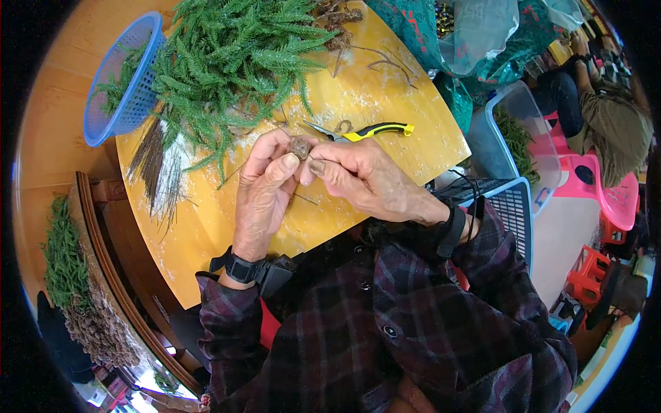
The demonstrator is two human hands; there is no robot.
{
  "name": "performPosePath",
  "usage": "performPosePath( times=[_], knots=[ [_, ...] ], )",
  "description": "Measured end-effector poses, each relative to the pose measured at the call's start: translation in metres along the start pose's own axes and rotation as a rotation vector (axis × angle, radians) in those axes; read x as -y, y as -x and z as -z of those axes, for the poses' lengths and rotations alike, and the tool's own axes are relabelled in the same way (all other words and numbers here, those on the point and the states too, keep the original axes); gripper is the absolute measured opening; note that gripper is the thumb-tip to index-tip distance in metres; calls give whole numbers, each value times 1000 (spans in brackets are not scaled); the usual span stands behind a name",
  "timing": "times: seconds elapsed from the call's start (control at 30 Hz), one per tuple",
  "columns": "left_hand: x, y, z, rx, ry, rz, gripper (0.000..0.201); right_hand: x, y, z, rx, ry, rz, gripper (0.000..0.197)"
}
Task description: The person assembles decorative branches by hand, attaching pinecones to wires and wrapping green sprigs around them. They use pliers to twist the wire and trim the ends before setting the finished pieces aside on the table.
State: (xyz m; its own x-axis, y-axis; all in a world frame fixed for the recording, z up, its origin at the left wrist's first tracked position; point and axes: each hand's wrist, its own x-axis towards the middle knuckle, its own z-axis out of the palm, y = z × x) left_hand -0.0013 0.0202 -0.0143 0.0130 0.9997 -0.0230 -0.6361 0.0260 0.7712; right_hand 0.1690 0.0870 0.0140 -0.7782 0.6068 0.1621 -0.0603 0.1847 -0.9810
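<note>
A small brown pine cone (299,146) is pinched between the thumb and fingers of my left hand (263,175), above the yellow table top. Close against it, my right hand (375,180) has its thumb and forefinger pressed together on what looks like a thin wire at the cone; the fingers hide most of it. Just beyond my hands lie pliers (379,130) with yellow and black handles. A large heap of green needle sprigs (234,62) covers the table's far left. Thin brown wires (147,157) lie in a bundle to the left.
A blue plastic basket (141,103) with sprigs leans at the left table edge. Brown twigs (392,65) lie at the back. Green plastic bags (420,41), a clear bin (544,148) and a blue crate (516,220) stand right. Another person (613,124) sits at the far right.
</note>
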Motion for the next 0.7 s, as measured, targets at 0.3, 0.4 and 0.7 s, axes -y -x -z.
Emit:
performPosePath(
  times=[0.3, 0.4, 0.7],
  knots=[
    [-10, -1, -8, -97, -335, -72, 28, 4, 1, 9, 73, -52, -103, 26],
    [-14, -2, -4, -19, -386, -50, 29, 4, 1, 14, 149, 3, -86, 24],
    [-10, -1, 5, -36, -231, 50, 31, -1, 0, 15, 176, 56, -32, 21]
  ],
)
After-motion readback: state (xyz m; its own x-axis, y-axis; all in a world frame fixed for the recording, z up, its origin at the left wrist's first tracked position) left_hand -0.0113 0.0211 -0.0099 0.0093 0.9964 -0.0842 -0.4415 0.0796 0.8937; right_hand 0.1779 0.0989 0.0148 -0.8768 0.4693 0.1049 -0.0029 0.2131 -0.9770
